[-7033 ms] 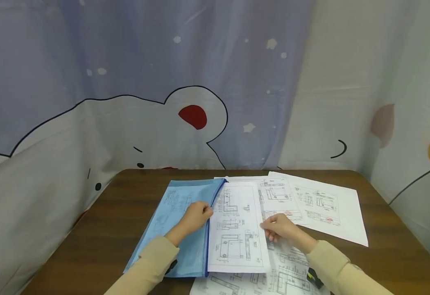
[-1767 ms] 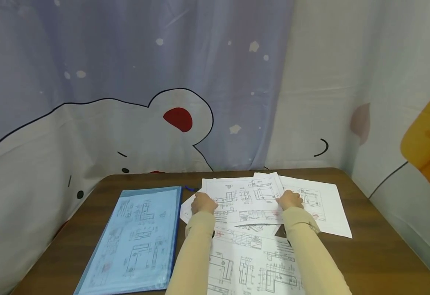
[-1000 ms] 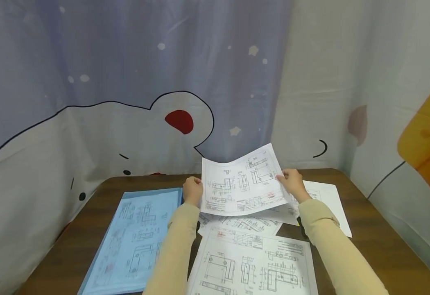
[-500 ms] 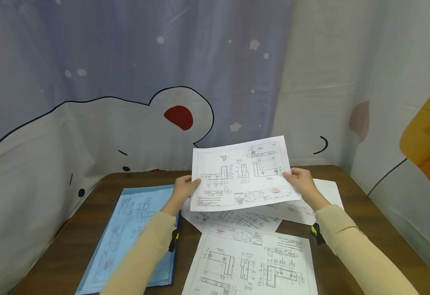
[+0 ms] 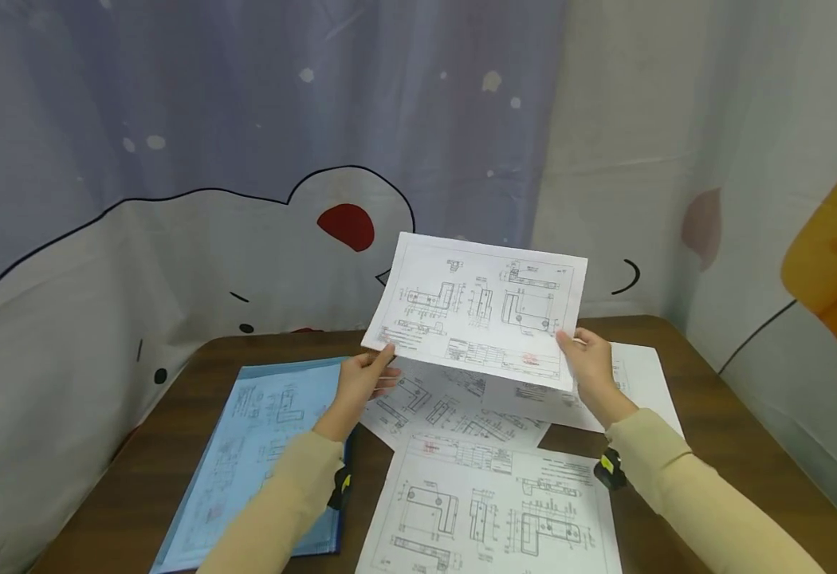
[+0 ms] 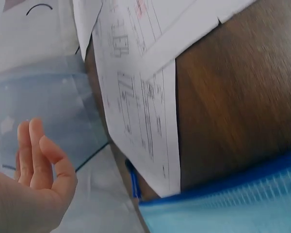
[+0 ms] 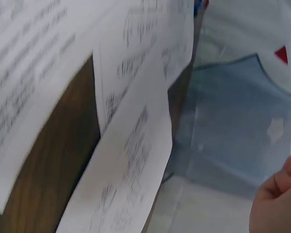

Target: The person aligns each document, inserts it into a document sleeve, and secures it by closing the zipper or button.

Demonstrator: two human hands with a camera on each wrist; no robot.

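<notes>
A: Sheet (image 5: 477, 309), where?
B: Up in the air, above and right of the folder (image 5: 261, 446). Tilted, print side toward the head camera. Clear of the table (image 5: 734, 446).

A: Grips?
B: Left hand (image 5: 358, 384) pinching the lower left corner, thumb on the front. Right hand (image 5: 591, 367) pinching the lower right edge. Both closed on the sheet, nothing else held. Wrist views too blurred and too close to confirm either pinch; going by the head view.

A: Folder?
B: Flat on the table, blue, see-through. One drawing visible through the cover, so judged as one already inside. Zip open or closed: cannot tell.

A: What else is out?
B: Three loose papers, all right of the folder, all flat on the table. Near paper (image 5: 490, 510) just beside the folder's lower right corner. Middle paper (image 5: 447, 406) farther back, partly under the near one. Far paper (image 5: 641, 375) well right of the folder, behind the right hand, partly hidden by the raised sheet.

A: Progress call?
B: Early to middle, as a judgement only. One drawing in the folder, one lifted and in hand, three untouched on the table. Nothing stacked or squared up; papers overlapping at odd angles.

A: Background?
B: Cartoon curtain (image 5: 174, 159) behind the folder, hanging past the table's back edge.
</notes>
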